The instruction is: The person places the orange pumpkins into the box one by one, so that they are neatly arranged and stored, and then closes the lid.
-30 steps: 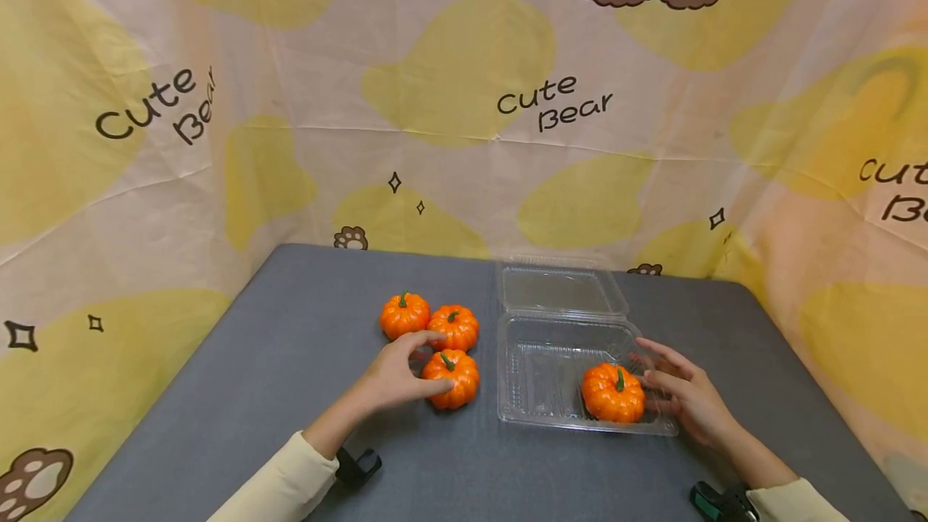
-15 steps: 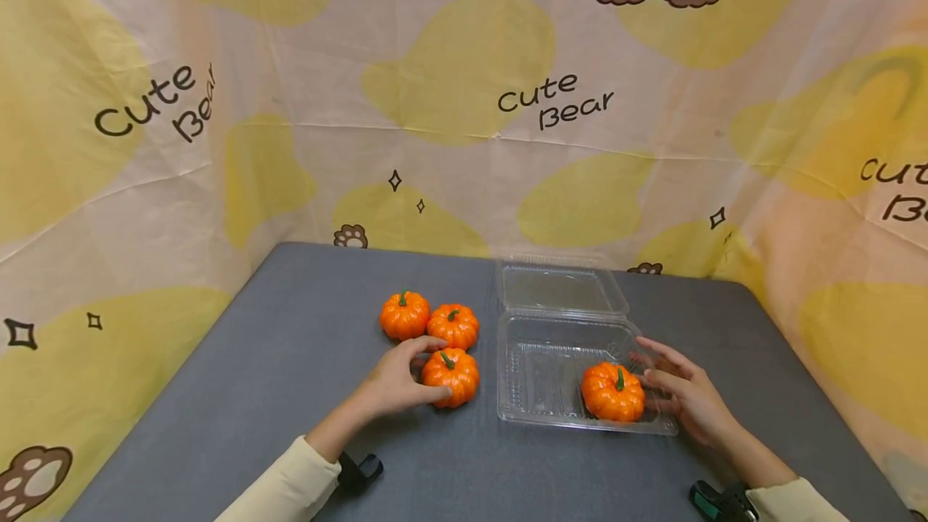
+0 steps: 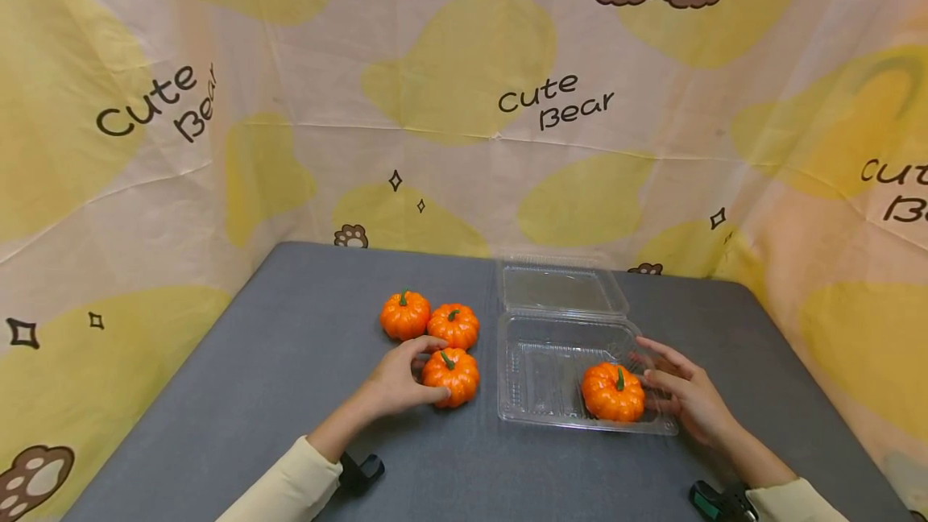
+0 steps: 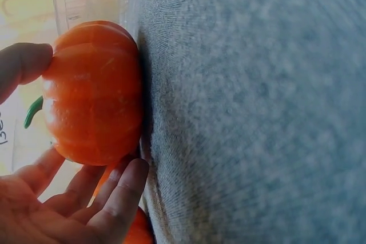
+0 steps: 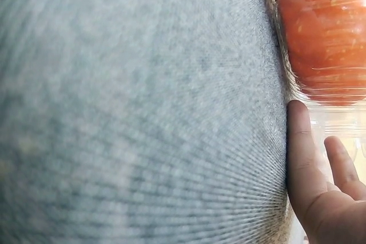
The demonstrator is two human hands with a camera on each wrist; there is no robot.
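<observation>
In the head view, my left hand holds the nearest of three small orange pumpkins on the table, the front pumpkin. The left wrist view has the thumb on one side of this pumpkin and the other fingers on the opposite side; its green stem is visible. My right hand rests against the right wall of a clear plastic container, its fingers fairly straight, some seen through the plastic. Inside that container, at the front right, sits another pumpkin.
Two more pumpkins, a back left pumpkin and a back right pumpkin, sit just behind the held one. The container's hinged lid lies folded back behind it. A printed cloth hangs around the grey table.
My left hand has shifted slightly, its thumb drawing back along the front pumpkin's near side. That pumpkin stays in place. The right hand and container have not moved.
</observation>
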